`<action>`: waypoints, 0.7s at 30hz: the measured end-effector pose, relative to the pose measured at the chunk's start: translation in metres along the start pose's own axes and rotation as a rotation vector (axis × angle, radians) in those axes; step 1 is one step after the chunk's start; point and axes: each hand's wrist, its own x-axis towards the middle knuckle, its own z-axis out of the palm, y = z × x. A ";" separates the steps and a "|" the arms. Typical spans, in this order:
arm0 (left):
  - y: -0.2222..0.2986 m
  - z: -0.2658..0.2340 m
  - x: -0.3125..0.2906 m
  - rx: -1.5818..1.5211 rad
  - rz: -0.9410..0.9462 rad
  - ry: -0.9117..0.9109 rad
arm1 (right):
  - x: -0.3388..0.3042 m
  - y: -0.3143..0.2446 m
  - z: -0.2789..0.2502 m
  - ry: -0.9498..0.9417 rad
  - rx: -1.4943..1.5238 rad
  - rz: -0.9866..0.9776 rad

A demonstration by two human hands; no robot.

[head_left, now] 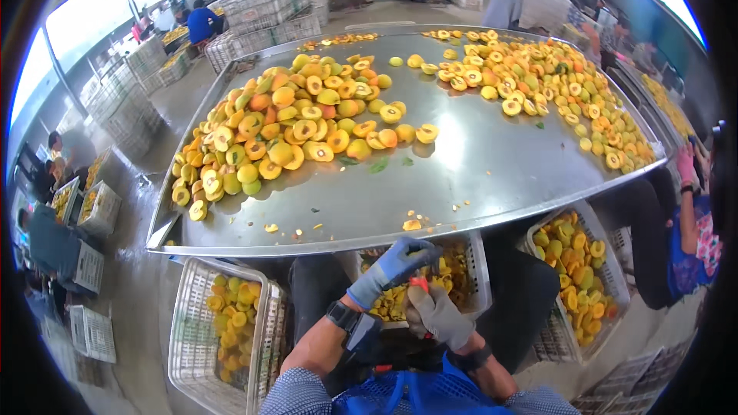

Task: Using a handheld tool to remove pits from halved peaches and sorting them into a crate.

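Both my hands are gloved and close together over a white plastic crate (482, 283) between my knees, which holds small yellow fruit pieces. My left hand (390, 267), in a blue glove, has its fingers bent round something I cannot make out. My right hand (440, 315), in a grey glove, is closed on a small red-handled tool (419, 283) whose working end is hard to see. Ahead, a metal table (461, 184) bears a large heap of halved yellow peaches (284, 111) on the left, several with pits showing.
Another peach heap (538, 69) spreads over the table's right side. Crates of peaches stand at my left (184, 338) and right (611, 323). A co-worker's pink-gloved hand (686, 163) is at the far right. Stacked crates (265, 4) and other people are behind the table.
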 end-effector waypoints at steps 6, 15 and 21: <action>0.004 0.001 -0.007 0.016 -0.041 -0.111 | -0.009 0.007 -0.001 -0.065 0.178 0.056; 0.002 0.022 -0.008 -0.285 0.119 0.171 | -0.007 0.013 -0.008 -0.230 0.466 -0.096; 0.025 -0.041 -0.017 -0.151 0.083 0.645 | 0.008 0.024 -0.035 -0.429 0.429 0.007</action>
